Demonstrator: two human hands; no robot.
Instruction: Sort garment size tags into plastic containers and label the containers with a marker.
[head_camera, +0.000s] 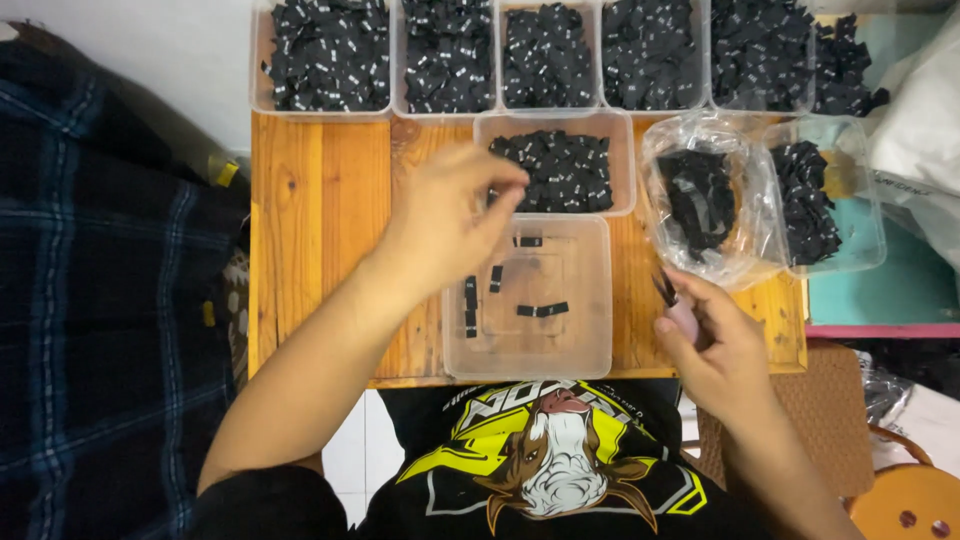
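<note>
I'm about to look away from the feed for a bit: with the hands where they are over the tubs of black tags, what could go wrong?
1. The left hand hovers between the near tub and the fuller tub; a released tag may land in the wrong one.
2. The right hand holds a small pink-handled tool right by the plastic bag; it may snag it.

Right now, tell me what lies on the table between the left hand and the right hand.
In the head view, a clear plastic tub holding a few black tags sits between the left hand and the right hand.
</note>
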